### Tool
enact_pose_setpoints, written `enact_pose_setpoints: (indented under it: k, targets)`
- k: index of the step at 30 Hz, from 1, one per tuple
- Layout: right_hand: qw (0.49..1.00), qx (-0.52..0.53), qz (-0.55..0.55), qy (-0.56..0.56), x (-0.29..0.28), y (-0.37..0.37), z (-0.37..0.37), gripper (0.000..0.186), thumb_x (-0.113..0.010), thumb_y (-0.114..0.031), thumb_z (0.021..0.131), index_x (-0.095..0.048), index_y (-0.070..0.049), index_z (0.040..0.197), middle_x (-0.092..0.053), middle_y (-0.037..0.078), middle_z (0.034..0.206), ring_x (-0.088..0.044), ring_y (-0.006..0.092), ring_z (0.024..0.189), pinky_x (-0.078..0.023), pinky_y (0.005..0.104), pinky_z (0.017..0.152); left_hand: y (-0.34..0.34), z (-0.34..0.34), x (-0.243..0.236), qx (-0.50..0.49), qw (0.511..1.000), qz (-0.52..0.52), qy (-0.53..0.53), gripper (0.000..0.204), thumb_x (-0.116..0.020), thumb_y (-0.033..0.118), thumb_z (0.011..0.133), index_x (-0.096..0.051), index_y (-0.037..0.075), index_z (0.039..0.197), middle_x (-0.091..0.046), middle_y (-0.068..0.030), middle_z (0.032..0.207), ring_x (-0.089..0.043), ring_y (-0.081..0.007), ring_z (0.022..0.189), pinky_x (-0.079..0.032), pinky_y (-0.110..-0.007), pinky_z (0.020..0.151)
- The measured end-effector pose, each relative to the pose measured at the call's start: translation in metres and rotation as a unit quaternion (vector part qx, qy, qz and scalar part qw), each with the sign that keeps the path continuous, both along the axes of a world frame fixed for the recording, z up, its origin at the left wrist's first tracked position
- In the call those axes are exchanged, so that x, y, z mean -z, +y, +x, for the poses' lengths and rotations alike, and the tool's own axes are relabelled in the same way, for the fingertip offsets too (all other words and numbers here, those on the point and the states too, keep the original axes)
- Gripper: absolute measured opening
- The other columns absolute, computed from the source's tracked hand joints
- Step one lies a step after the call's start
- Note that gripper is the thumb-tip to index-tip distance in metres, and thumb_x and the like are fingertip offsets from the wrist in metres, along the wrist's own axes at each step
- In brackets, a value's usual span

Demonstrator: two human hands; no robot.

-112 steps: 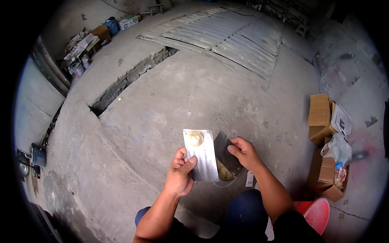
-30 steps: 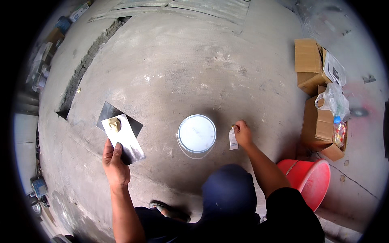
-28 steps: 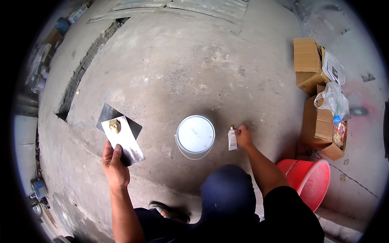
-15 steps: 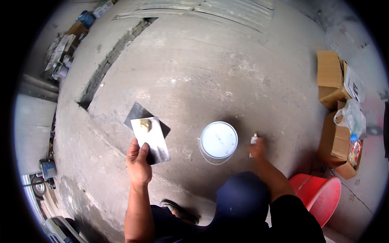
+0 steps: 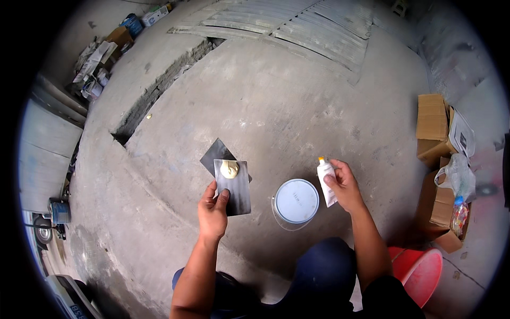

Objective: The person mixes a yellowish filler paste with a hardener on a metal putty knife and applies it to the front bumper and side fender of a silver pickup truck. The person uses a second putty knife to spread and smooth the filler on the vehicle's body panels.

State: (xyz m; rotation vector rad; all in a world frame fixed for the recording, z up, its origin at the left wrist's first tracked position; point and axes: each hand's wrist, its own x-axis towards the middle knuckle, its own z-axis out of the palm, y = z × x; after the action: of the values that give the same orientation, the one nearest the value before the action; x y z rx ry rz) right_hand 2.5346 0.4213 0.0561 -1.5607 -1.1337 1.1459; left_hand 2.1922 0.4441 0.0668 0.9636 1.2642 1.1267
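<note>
My left hand (image 5: 213, 211) pinches two flat rectangular plates that cross each other. The front metal plate (image 5: 237, 194) carries a cream-coloured blob of paste (image 5: 229, 169) near its top edge, with my thumb below it. Behind it, the darker plate (image 5: 213, 152) sticks out at an angle. A white squeeze tube (image 5: 325, 181) with an orange tip stands tip-up in my right hand (image 5: 344, 186), fingers wrapped around its side. Between my hands, nearer the tube, is a bucket with a pale round lid (image 5: 296, 201) and a wire handle.
A red tub (image 5: 419, 271) lies tilted at the lower right. Cardboard boxes (image 5: 433, 127) line the right wall, with a plastic bag (image 5: 458, 176) and a bottle (image 5: 460, 212). A trench (image 5: 154, 95) cuts the concrete floor at the far left. Part of a vehicle (image 5: 69, 297) shows lower left.
The tube has come up from beside the bucket, raised in my right hand and clearly seen. My left hand and the plates sit further right in the picture, as the view has shifted.
</note>
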Motion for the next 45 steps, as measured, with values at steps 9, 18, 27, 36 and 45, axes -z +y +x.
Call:
enact_pose_setpoints:
  k: [9, 18, 27, 36, 45]
  targets:
    - [0.976, -0.173, -0.004, 0.131, -0.048, 0.041, -0.101, 0.041, -0.064, -0.007, 0.089, -0.045, 0.001, 0.124, -0.058, 0.013, 0.119, -0.059, 0.0163, 0.103, -0.047, 0.0322, 0.088, 0.008, 0.003, 0.005, -0.003, 1.000, 0.015, 0.012, 0.040, -0.052, 0.001, 0.095, -0.045, -0.006, 0.134, -0.062, -0.0102, 0.113, -0.059, -0.0127, 0.097, -0.047, -0.026, 0.087]
    - [0.971, -0.156, 0.014, 0.178, -0.039, 0.046, -0.141, 0.027, -0.063, 0.005, 0.086, -0.049, 0.003, 0.109, -0.058, 0.016, 0.122, -0.060, 0.0135, 0.097, -0.052, 0.0276, 0.082, 0.015, -0.006, 0.024, -0.002, 0.998, 0.046, 0.049, 0.038, -0.053, 0.000, 0.093, -0.048, -0.005, 0.131, -0.059, -0.0104, 0.117, -0.061, -0.0125, 0.089, -0.049, -0.025, 0.080]
    - [0.965, -0.153, -0.040, 0.207, -0.033, 0.045, -0.151, 0.023, -0.062, 0.002, 0.088, -0.050, 0.004, 0.108, -0.065, 0.015, 0.103, -0.063, 0.0132, 0.088, -0.053, 0.0270, 0.078, 0.014, -0.012, 0.028, -0.014, 0.988, 0.099, 0.117, 0.035, -0.056, 0.000, 0.090, -0.055, -0.002, 0.125, -0.060, -0.0162, 0.119, -0.063, -0.0174, 0.086, -0.050, -0.028, 0.077]
    - [0.955, -0.183, -0.017, 0.235, -0.026, 0.043, -0.151, 0.024, -0.059, 0.001, 0.090, -0.046, 0.000, 0.110, -0.063, 0.011, 0.101, -0.062, 0.0131, 0.089, -0.052, 0.0278, 0.078, 0.011, -0.011, 0.008, 0.018, 0.987, 0.097, 0.129, 0.036, -0.057, -0.001, 0.088, -0.056, -0.001, 0.124, -0.061, -0.0177, 0.121, -0.064, -0.0226, 0.097, -0.051, -0.031, 0.081]
    - [0.925, -0.193, -0.036, 0.325, -0.033, 0.043, -0.147, 0.026, -0.058, -0.004, 0.091, -0.044, -0.004, 0.113, -0.060, 0.010, 0.105, -0.058, 0.0133, 0.095, -0.048, 0.0271, 0.082, 0.009, -0.009, 0.003, 0.018, 0.987, 0.098, 0.127, 0.035, -0.056, -0.002, 0.088, -0.056, -0.002, 0.123, -0.060, -0.0173, 0.121, -0.064, -0.0230, 0.097, -0.050, -0.031, 0.082]
